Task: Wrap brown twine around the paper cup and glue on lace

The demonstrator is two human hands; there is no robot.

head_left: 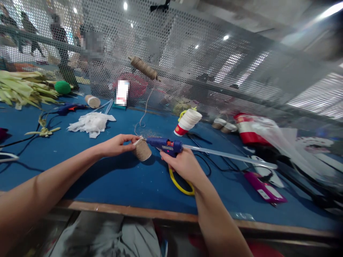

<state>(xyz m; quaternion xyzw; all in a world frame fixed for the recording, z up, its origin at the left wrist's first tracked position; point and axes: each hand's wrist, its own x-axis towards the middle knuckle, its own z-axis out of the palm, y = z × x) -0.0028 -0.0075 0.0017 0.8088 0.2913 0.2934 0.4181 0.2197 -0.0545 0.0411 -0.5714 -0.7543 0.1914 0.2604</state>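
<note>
The left hand [122,144] pinches a twine-wrapped cup [143,151] near its upper end between thumb and fingers, tilting it just above the table [107,185], likely so that the edge faces the work and the fingers stay clear of heat. The right hand [184,163] is wrapped around the handle of a blue glue gun [163,143], whose nozzle points left and meets or nearly meets the cup's top edge; which of these, I cannot tell. A long glue stick [230,156] juts out behind the gun, presumably to feed it. Yellow scissors [182,185] show below the right hand; whether they lie on the table or hang from the fingers is unclear. Loose twine [147,105] runs from near the cup up to a spool [144,67] against the perforated screen [174,43], a height that probably lets it unwind freely. Beyond the gun, a stack of paper cups [188,121] leans within reach. Further left, a phone [122,93] stands propped facing the person, seemingly for viewing, behind a crumpled white cloth [92,122]; a second glue gun [70,108] lies beside another wrapped cup [92,101].
</note>
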